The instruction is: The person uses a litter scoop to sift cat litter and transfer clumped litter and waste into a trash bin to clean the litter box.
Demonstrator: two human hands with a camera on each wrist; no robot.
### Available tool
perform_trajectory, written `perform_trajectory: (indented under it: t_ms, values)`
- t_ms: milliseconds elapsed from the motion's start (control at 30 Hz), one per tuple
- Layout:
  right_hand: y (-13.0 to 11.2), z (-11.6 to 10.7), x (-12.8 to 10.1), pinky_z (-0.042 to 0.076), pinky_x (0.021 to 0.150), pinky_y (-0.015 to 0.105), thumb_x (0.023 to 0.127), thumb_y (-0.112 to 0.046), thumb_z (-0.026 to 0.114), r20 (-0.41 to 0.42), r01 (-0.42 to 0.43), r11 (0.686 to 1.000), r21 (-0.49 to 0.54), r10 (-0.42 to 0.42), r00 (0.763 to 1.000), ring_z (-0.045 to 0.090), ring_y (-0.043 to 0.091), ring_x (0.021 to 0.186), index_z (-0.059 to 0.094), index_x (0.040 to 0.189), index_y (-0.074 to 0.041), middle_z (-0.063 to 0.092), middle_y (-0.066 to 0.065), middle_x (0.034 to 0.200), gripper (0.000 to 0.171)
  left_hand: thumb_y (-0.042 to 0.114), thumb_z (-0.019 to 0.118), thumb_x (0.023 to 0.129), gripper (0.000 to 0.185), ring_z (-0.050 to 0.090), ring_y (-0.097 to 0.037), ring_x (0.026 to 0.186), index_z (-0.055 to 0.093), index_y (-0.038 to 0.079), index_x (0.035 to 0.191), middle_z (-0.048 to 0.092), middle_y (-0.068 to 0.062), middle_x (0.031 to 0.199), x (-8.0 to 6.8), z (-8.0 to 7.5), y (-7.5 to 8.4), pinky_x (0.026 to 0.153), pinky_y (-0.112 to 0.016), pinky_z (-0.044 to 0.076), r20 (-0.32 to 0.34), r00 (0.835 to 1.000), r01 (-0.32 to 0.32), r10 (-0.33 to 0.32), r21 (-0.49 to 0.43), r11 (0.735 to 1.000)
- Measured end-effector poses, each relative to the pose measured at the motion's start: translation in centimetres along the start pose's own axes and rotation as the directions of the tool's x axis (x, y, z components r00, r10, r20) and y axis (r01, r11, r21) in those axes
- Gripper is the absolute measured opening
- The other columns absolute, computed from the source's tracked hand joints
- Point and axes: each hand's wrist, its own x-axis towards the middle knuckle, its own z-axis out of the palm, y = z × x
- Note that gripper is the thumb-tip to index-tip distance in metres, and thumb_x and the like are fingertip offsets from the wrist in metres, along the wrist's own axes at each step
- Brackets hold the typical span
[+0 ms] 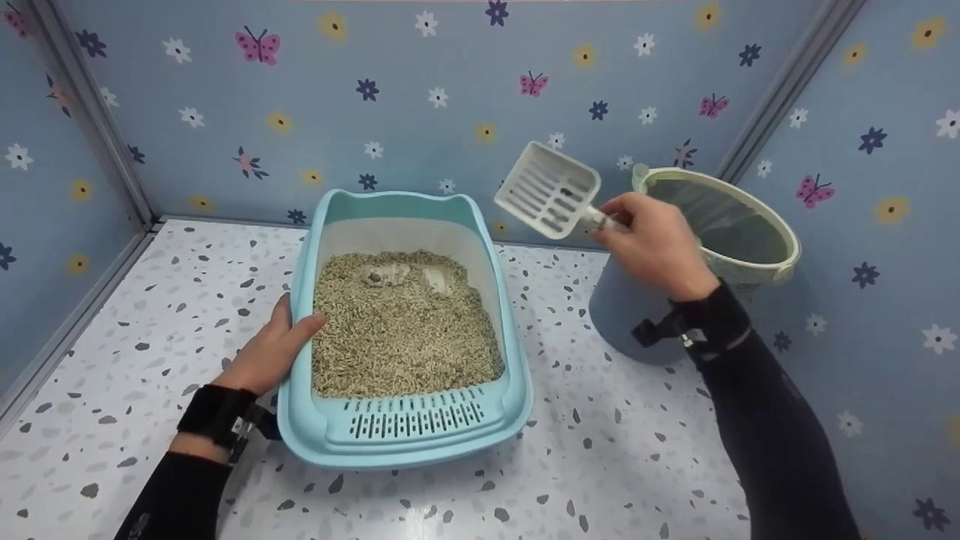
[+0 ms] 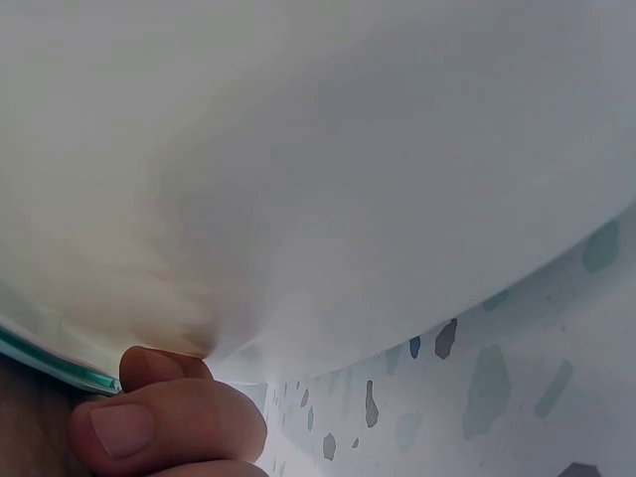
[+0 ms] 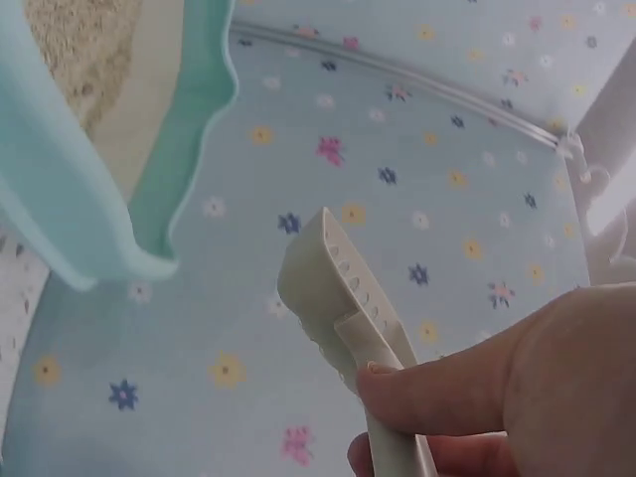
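Litter scoop [image 1: 551, 193] held clear of the litter box [image 1: 405, 448], sifting apparently only part-way

The right hand [image 1: 652, 236] pinches the scoop's handle between thumb and fingers, holding the slotted head up and tilted, apart from everything else, between the box and the bin [image 1: 630, 311]. The left hand [image 1: 266, 349] grips the box's left rim, its thumb over the top edge and its other fingers bent in below, as the left wrist view shows.

Just inside that rim lies the granular litter [image 1: 405, 337], heaped fairly evenly toward the front. At the back it thins around two pale patches [image 1: 437, 281], with a greyish lump [image 1: 374, 278] at the left end of one. These may be bare pan floor or leftover clumps; the view is too coarse to settle it.

The scoop's head carries no sizeable load, only a small dark mark among its slots. Judging by this, some litter has been worked at the back, while the lump and the dug-out patches are left to deal with or level.

Farther right, the blue bin with its cream rim stands uncovered behind the right wrist, its bottom out of sight. Box and bin stand on a speckled tabletop [image 1: 577, 450] before flower-patterned panels [image 1: 435, 67].
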Motion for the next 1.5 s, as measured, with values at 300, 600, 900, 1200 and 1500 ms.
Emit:
perform_trajectory:
  t_ms: [300, 600, 900, 1200, 1500]
  values:
    - [-4.8, 8.7, 0.9, 0.060, 0.069, 0.038, 0.105, -0.018, 0.077, 0.296, 0.078, 0.997, 0.004, -0.076, 0.952, 0.068, 0.022, 0.078, 0.076, 0.124, -0.001, 0.077, 0.009, 0.103, 0.026, 0.069, 0.046, 0.113, 0.102, 0.056, -0.057, 0.139, -0.013, 0.019, 0.179, 0.034, -0.041, 0.168, 0.0, 0.0, 0.1, 0.117, -0.074, 0.043, -0.007, 1.000, -0.018, 0.018, 0.007, 1.000]
    - [-6.6, 14.8, 1.2, 0.062, 0.081, 0.043, 0.107, -0.023, 0.077, 0.431, 0.169, 0.983, -0.077, -0.120, 0.895, 0.072, 0.026, 0.086, 0.080, 0.118, -0.001, 0.081, 0.013, 0.109, 0.025, 0.069, 0.046, 0.113, 0.101, 0.050, -0.060, 0.144, -0.013, 0.022, 0.179, 0.030, -0.040, 0.171, -0.1, 0.2, 0.2, 0.120, -0.077, 0.037, -0.004, 1.000, -0.004, 0.004, 0.016, 1.000]
    - [-7.6, 18.2, 1.1, 0.061, 0.081, 0.043, 0.108, -0.018, 0.073, 0.543, 0.196, 0.976, -0.096, -0.114, 0.832, 0.067, 0.023, 0.076, 0.079, 0.102, -0.002, 0.079, 0.010, 0.096, 0.018, 0.070, 0.046, 0.113, 0.101, 0.054, -0.061, 0.141, -0.014, 0.024, 0.179, 0.031, -0.041, 0.170, -0.1, 0.1, 0.1, 0.116, -0.078, 0.041, -0.007, 1.000, -0.004, 0.004, 0.008, 1.000]
    - [-7.6, 20.3, 1.0, 0.045, 0.063, 0.034, 0.103, -0.009, 0.071, 0.586, 0.248, 0.954, -0.166, -0.107, 0.803, 0.047, 0.018, 0.062, 0.045, 0.075, -0.019, 0.046, -0.003, 0.071, 0.040, 0.063, 0.047, 0.115, 0.099, 0.046, -0.059, 0.148, -0.013, 0.018, 0.179, 0.025, -0.040, 0.173, 0.4, 0.1, -0.5, 0.122, -0.076, 0.035, -0.006, 0.999, -0.047, 0.047, -0.013, 0.999]
    - [-7.6, 20.9, 0.8, 0.045, 0.062, 0.033, 0.104, -0.010, 0.073, 0.630, 0.279, 0.941, -0.191, -0.101, 0.770, 0.050, 0.019, 0.064, 0.049, 0.075, -0.017, 0.049, -0.002, 0.071, 0.037, 0.065, 0.048, 0.114, 0.099, 0.049, -0.059, 0.146, -0.011, 0.018, 0.180, 0.030, -0.040, 0.171, 0.2, 0.1, -0.2, 0.120, -0.077, 0.037, -0.009, 0.999, -0.037, 0.037, 0.002, 0.999]
